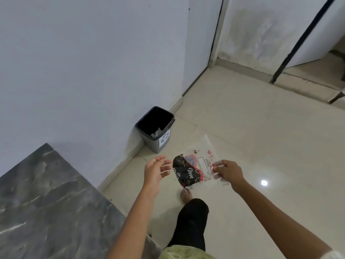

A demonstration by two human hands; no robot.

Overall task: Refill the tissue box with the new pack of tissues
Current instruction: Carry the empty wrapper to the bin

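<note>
Since the tissue wrapper (pixel 196 168) hangs limp and looks emptied, it should handle feather-light, soft and slippery — take it by an edge. The right hand (pixel 228 173) pinches its right side in mid-air above the floor (pixel 261 137), near the bin (pixel 155 128). Long axis runs roughly upper right to lower left. The left hand (pixel 155 170) — fingers spread, holding nothing.

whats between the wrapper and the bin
Only bare floor lies between the wrapper, held in the right hand, and the bin, in the head view.
</note>
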